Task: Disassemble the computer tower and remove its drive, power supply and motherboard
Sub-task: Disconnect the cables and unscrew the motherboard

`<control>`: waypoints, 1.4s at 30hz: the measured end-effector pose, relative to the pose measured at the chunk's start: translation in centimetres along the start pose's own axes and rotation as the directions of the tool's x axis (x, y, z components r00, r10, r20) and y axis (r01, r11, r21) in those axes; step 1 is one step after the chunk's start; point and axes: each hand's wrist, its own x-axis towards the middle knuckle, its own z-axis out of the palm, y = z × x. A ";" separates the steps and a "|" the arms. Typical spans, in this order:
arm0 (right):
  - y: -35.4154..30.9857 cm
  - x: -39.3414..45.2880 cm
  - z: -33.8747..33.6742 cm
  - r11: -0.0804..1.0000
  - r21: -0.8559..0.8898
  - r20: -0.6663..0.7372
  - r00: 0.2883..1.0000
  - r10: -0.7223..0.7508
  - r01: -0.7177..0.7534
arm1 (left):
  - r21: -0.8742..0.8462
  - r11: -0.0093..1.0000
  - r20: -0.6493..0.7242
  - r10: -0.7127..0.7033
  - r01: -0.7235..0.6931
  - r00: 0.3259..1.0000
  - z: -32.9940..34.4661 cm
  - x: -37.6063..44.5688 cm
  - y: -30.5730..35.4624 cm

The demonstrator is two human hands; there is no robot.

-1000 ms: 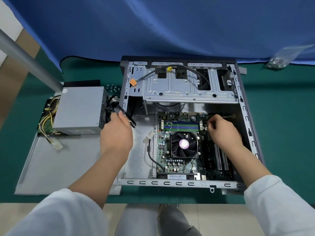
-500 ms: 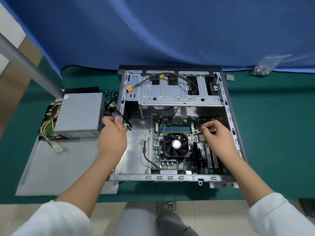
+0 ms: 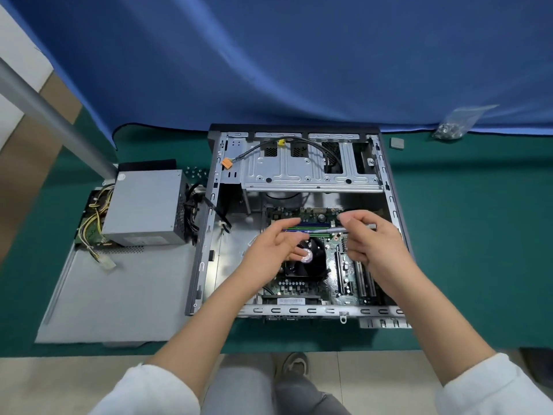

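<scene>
1. The power supply (image 3: 143,206) sits outside, left of the computer case (image 3: 302,175).
2. The motherboard (image 3: 335,265) is still inside the case.
3. The right hand (image 3: 374,244) pinches a thin tool (image 3: 353,228); the left hand (image 3: 269,253) is open, holding nothing.
4. Next, I think, its screws must come out.

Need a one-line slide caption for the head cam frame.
Both hands, left hand open and right hand holding a thin tool, over the motherboard in the opened case; power supply already out.
</scene>
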 end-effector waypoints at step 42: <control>-0.5 17.8 15.3 0.094 -0.847 0.402 0.747 -0.529 0.523 | 0.751 0.359 -0.544 -0.140 0.555 0.827 -27.2 18.8 2.2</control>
